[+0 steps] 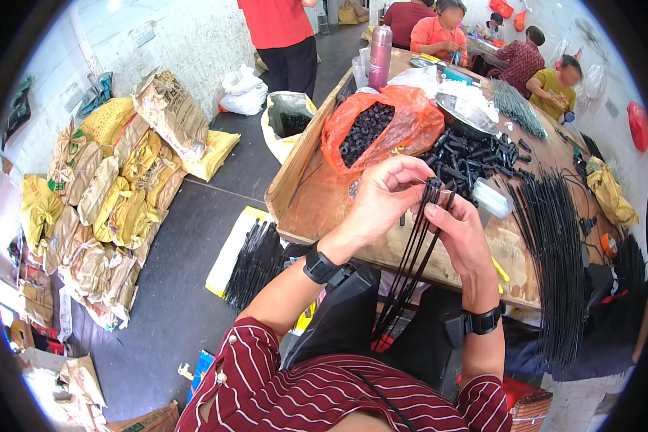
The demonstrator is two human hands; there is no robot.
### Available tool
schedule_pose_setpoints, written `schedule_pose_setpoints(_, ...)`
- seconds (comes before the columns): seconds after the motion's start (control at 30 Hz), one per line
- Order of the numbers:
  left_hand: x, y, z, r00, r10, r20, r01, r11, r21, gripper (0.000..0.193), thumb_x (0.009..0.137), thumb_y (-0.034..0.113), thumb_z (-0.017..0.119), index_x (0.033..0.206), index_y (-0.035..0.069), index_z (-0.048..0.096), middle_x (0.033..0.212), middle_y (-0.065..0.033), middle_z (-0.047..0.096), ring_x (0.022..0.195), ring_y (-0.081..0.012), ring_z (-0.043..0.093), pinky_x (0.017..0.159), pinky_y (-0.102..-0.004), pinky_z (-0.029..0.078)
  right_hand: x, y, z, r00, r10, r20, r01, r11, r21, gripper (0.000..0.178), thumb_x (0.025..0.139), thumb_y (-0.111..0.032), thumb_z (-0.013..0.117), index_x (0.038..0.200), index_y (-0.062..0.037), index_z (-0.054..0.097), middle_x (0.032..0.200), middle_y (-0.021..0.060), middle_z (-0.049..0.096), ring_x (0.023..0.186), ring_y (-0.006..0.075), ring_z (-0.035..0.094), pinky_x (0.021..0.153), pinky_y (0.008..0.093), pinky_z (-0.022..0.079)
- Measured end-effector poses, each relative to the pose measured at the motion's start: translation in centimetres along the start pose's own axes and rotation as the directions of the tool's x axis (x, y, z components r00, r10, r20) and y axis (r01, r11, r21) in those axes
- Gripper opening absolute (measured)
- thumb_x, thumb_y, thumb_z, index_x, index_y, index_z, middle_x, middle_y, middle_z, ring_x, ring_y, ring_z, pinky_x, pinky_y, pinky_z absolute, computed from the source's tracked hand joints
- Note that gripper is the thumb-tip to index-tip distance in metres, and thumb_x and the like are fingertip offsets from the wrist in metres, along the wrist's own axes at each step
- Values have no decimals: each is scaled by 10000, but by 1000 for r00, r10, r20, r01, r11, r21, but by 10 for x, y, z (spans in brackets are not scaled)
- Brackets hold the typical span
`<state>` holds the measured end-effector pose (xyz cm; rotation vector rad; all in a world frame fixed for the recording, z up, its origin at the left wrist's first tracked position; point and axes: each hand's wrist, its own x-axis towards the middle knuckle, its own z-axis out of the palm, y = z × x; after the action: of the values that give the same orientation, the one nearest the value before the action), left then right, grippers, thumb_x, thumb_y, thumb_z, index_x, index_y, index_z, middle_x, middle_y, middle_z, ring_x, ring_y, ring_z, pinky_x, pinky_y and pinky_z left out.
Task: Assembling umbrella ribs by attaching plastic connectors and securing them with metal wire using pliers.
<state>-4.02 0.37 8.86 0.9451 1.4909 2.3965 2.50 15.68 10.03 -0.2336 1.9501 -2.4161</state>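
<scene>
Here the left hand [383, 198] and the right hand [459, 232] meet over the worn wooden table [317, 205], both pinched shut on the top of a bundle of thin black plastic cords [412, 266]. The bundle hangs from the fingertips toward the lap, fanning slightly. It looks light, limp and springy, likely to slip apart, so the bunched top end is the sure place to grip. Just beyond the knuckles lie a pile of small black plastic caps [468, 155] and an orange plastic bag [389, 119].
</scene>
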Motion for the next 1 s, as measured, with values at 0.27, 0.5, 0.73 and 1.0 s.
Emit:
schedule_pose_setpoints(0.27, 3, 7, -3, 1000, -13, 15, 13, 999, 39, 225, 852, -104, 553, 1042, 14, 571, 1012, -59, 652, 947, -110, 620, 811, -232, 498, 7, -1, -2, 999, 12, 33, -12, 1000, -1, 212, 852, -156, 671, 1020, -37, 619, 904, 6, 650, 811, 72, 574, 767, 242, 452)
schedule_pose_setpoints(0.5, -8, 11, -3, 998, -47, 39, 42, 993, 113, 279, 854, -57, 548, 1129, -13, 570, 1103, -61, 615, 1022, -124, 586, 892, -257, 462, 4, 9, -1, 1000, -14, 8, 14, 1000, 28, 147, 861, -84, 656, 994, -41, 611, 912, -11, 637, 826, 61, 569, 763, 229, 458)
schedule_pose_setpoints(0.73, -14, 9, 1, 999, -39, 27, 38, 999, 22, 238, 884, 79, 636, 1109, 11, 599, 1040, -48, 645, 958, -109, 600, 840, -260, 482, -4, 10, 4, 1000, -15, 5, 15, 1000, 13, 134, 874, -97, 648, 995, -51, 612, 901, -33, 611, 816, 44, 537, 745, 226, 440)
schedule_pose_setpoints(1.0, -4, 7, 3, 999, -30, 25, 29, 999, 29, 213, 881, 27, 612, 1091, -5, 604, 1040, -55, 647, 956, -113, 601, 848, -262, 487, 5, 9, -4, 998, -55, -11, 55, 998, -31, 143, 873, -126, 655, 991, -55, 617, 898, -36, 613, 795, 47, 541, 724, 226, 449)
